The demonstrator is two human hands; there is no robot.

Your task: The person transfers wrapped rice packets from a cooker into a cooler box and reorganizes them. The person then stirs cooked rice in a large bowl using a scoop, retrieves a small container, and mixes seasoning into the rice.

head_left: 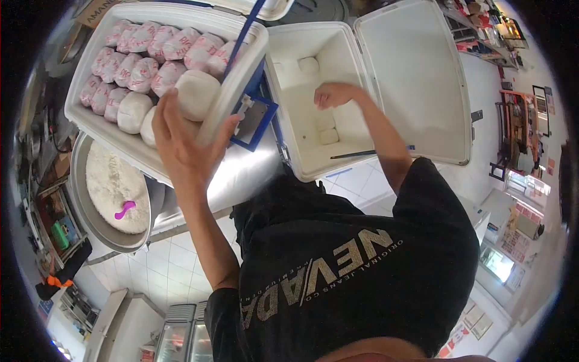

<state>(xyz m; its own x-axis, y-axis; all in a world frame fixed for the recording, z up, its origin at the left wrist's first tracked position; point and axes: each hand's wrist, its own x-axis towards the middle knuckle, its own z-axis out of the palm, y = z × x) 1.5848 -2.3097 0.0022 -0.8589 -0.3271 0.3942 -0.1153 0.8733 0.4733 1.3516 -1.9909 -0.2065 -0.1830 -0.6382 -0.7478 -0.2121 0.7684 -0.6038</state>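
Note:
My left hand [187, 136] has its fingers and thumb spread over the near corner of a white cooler box [114, 142]. Its fingertips touch or overlap the white, rounded blocks there; the largest block [199, 95] lies just beyond them. Rows of similar lumps in pink-printed wrappers [143, 74] fill the rest of that box. Over a second, open cooler [289, 145] hangs my right hand [332, 96], fingers curled, with nothing visible in them. Inside this cooler, white blocks lie at the far end [309, 65] and the near end [328, 136].
A large metal bowl [96, 226] of white grains holds a purple scoop [125, 210] at left. Between the coolers lies a blue-framed item [256, 120]. The second cooler's lid [413, 78] stands open at right. A dark, thin bar [362, 154] crosses its near rim.

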